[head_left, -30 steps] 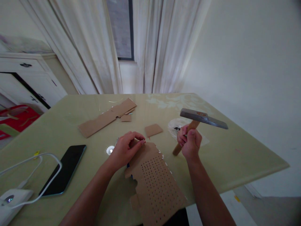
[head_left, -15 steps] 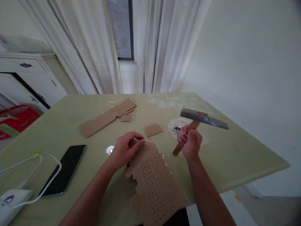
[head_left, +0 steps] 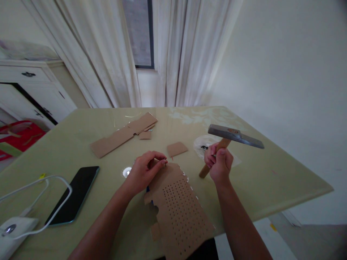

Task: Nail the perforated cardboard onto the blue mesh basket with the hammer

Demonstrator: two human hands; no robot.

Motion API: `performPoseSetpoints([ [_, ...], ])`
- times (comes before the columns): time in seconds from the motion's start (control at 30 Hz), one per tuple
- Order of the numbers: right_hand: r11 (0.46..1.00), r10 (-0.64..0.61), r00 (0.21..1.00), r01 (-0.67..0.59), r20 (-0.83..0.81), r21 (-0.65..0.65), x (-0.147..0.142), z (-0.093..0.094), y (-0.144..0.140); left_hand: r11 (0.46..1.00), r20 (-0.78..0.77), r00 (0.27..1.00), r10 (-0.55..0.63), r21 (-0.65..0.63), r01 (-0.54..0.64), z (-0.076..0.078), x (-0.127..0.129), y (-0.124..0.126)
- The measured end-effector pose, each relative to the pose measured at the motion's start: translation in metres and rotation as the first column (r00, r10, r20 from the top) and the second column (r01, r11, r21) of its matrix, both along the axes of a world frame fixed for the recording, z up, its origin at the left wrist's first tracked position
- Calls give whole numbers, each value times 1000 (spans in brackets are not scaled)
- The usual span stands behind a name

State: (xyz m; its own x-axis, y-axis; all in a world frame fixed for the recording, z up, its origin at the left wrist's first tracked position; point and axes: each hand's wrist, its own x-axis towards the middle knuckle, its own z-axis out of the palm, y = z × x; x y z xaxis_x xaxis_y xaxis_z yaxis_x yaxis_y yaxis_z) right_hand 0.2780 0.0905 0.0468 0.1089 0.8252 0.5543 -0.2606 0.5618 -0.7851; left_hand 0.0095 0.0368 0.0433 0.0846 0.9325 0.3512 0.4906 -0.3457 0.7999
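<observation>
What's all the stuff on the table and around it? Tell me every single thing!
Table: one, pale green, glossy, fills the middle.
Perforated cardboard: one, brown, dotted with holes, near edge.
Cardboard strip: one long, brown, far left of middle.
Small cardboard pieces: two, brown, one mid-table, one by the strip.
Phone: one, black, left.
White cable: one, left edge, runs to a white device.
Plastic bag: one, clear, behind the hammer hand.
Curtains: white, around a window.
Cabinet: white, far left.
Hammer: one, grey head, wooden handle, raised.
Left hand: pinches something tiny on the perforated cardboard.
Right hand: grips the hammer.
</observation>
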Motion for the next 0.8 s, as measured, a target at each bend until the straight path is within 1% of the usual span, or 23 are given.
performPoseSetpoints([
  [0.33,1000,-10,1000,10,-1,-25,0,-1,0,1000,-3,1000,1,-13,-1,1,1,0],
  [0.57,1000,2,1000,-2,19,-18,1,-1,0,1000,-18,1000,7,11,-6,1,0,0],
  [0.7,1000,-11,1000,11,3,-6,1,-1,0,1000,-8,1000,2,0,-2,0,0,0],
  [0.8,1000,4,1000,-4,-9,4,1,-1,-1,1000,-6,1000,-4,-16,4,-1,0,0],
])
